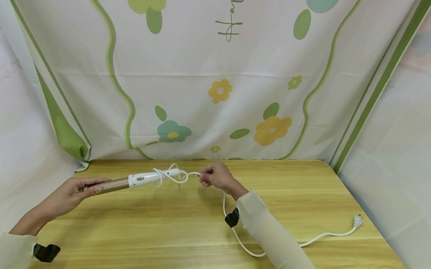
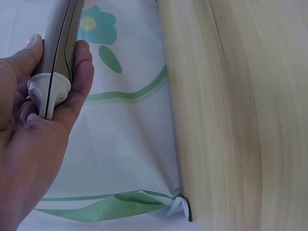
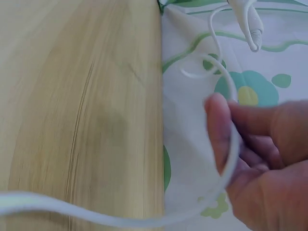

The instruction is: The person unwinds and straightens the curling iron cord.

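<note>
A hair straightener [image 1: 147,179] with a white handle and a gold-brown barrel is held above the table. My left hand [image 1: 69,195] grips it by the barrel end; in the left wrist view, fingers and thumb curl round the barrel [image 2: 57,48] near its white tip [image 2: 49,91]. The white cord [image 3: 230,166] makes loose loops about the handle. My right hand [image 1: 217,177] pinches the cord a short way beyond the handle's end. From there the cord drops to the table and passes under the right forearm.
The cord's plug [image 1: 358,221] lies near the right edge of the wooden table [image 1: 177,233]. White cloth with flower prints [image 1: 216,122] hangs behind the table and at both sides. A dark wrist camera [image 1: 233,217] sits on the right sleeve, another [image 1: 46,253] on the left.
</note>
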### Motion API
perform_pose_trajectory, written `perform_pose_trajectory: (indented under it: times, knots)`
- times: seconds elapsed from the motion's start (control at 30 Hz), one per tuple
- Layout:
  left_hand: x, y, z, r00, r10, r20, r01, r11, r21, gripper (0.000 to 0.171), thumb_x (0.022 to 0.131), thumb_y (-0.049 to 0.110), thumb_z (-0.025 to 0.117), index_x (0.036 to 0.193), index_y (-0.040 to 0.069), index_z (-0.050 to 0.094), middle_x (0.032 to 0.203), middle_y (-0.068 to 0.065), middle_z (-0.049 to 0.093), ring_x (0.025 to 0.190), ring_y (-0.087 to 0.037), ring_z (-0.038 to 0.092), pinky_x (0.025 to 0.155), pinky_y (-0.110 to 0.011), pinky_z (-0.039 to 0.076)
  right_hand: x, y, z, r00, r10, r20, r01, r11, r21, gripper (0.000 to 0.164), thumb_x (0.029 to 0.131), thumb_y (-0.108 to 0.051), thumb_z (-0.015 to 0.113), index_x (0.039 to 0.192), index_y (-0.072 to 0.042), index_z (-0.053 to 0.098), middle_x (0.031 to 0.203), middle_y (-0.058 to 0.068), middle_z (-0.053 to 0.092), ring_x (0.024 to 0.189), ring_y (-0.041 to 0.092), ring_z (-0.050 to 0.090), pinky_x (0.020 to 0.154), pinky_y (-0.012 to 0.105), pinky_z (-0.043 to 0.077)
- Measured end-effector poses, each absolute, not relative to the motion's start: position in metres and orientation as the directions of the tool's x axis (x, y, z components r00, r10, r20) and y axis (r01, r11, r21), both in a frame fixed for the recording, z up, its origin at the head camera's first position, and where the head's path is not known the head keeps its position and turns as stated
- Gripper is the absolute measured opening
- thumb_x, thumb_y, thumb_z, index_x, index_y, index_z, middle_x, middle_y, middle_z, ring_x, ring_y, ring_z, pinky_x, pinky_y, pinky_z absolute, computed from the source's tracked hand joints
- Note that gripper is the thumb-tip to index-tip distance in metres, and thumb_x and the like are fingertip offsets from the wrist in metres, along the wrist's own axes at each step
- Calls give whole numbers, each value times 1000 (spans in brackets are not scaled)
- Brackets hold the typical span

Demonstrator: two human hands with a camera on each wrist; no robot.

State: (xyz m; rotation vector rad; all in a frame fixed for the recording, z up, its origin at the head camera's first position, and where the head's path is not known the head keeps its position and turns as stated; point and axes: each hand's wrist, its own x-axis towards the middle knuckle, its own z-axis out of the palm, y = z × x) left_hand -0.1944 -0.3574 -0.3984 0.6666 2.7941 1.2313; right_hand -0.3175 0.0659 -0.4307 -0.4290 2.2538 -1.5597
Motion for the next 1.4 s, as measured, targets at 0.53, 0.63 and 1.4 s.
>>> perform_pose_trajectory:
  times: [0.53,0.63,1.4]
  knots:
    - [-194,-356,-399,-906,401,134,379,627,681,34,103,10,52,132,-5,59,111,34,57,93,5,58,70,-20,49,-325,83,-400,-860,-457,224,-140,-212,-967,25,102,-6,53,112,13,64,95,16,69,78,12,65,75,24,55]
    - [-195,-357,-399,-907,398,136,380,635,673,34,103,10,52,132,-6,59,111,35,56,89,4,58,67,-21,47,-323,89,-392,-828,-508,240,-124,-251,-960,21,102,-6,51,108,5,68,94,11,70,78,11,64,73,22,54]
    - [-196,-359,-398,-922,338,190,383,713,588,32,103,12,53,129,-2,63,114,-23,68,90,7,58,68,-22,49,-328,147,-400,-390,-909,-148,-93,199,-976,17,98,-9,60,100,1,73,80,3,71,62,7,56,59,21,47]
